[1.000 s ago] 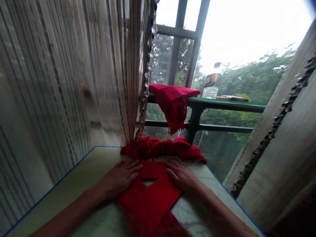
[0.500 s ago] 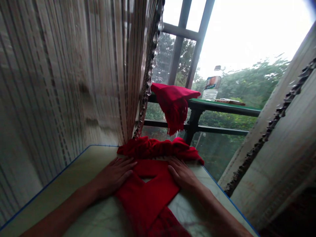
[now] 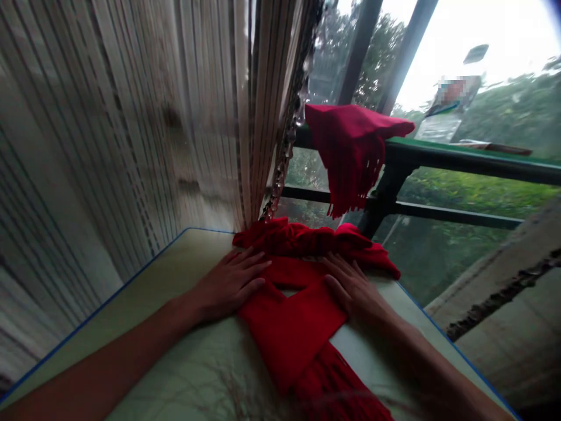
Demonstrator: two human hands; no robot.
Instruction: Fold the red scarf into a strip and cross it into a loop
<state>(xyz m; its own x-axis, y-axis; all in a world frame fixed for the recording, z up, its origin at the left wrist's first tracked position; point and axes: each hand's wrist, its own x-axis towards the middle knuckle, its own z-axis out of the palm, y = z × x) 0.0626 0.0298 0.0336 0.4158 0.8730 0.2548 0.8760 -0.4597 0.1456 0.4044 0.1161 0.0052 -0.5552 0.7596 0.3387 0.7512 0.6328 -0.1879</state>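
Note:
A red fringed scarf (image 3: 293,327) lies on the pale tabletop (image 3: 175,345), looped at the top with its ends crossed below. A small gap of table shows inside the loop. My left hand (image 3: 232,282) rests flat on the loop's left side, fingers stretched out. On the loop's right side lies my right hand (image 3: 353,285), also flat with fingers extended. Just beyond my fingertips sits a bunched red cloth (image 3: 315,238) along the table's far edge. The scarf's fringe (image 3: 342,386) spreads toward the near right.
Another red fringed cloth (image 3: 350,152) hangs over the dark green railing (image 3: 473,158) by the window. A clear plastic bottle (image 3: 447,111) and a flat thin item (image 3: 495,147) stand on that ledge. String curtains (image 3: 175,117) hang at the left; another curtain (image 3: 495,310) is at the right.
The view has shifted, so the table, scarf and hands appear farther right and higher. Both hands remain flat on the scarf, which keeps its crossed shape.

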